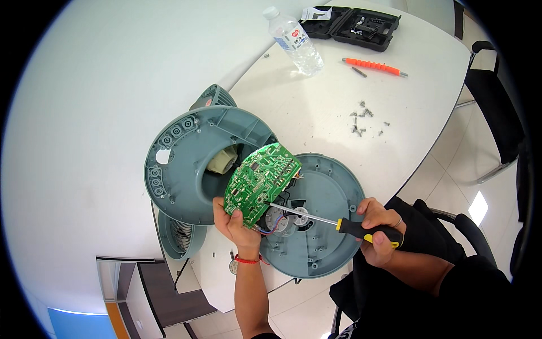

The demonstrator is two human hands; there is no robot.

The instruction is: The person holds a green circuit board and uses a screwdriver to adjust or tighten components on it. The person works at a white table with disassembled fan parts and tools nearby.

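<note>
My left hand [236,226] grips the lower left edge of a green circuit board [262,178], tilted up with its soldered side showing. In my right hand [381,229] is a screwdriver [370,230] with a black and yellow handle. Its metal shaft points left, and the tip meets or nearly meets the board's lower edge. Under the board lies a round grey-green plastic base [333,186] with a motor-like round part and coloured wires. A larger grey-green ring-shaped housing [197,138] stands to the left, partly behind the board.
Several loose screws [361,116] lie on the white table [316,124]. Farther back are an orange flexible shaft [375,66], a small bit [359,72], a water bottle [296,42] and an open black tool case [367,28]. Black chairs [491,107] stand at the right.
</note>
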